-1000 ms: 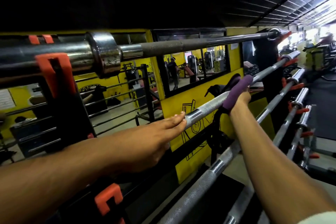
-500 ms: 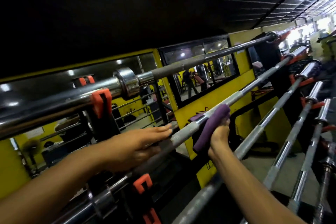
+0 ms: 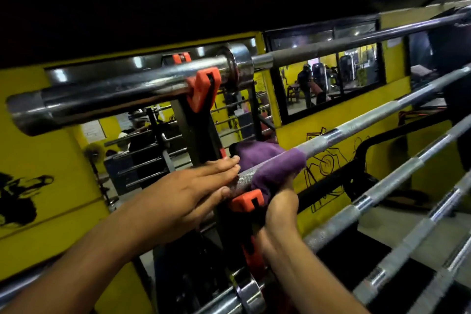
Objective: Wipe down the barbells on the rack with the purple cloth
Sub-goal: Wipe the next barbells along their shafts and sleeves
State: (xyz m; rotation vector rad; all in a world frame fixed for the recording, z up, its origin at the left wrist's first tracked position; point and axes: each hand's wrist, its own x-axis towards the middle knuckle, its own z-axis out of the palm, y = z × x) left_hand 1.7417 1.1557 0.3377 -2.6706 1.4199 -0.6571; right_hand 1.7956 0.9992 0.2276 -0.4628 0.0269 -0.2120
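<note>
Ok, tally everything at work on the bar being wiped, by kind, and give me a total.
Hands: 2, the left hand and the right hand
Purple cloth: 1
Barbell: 1
Total: 4

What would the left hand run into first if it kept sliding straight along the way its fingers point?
The purple cloth, wrapped over the barbell just ahead of the left hand fingertips, probably almost touching; depth is hard to judge.
</note>
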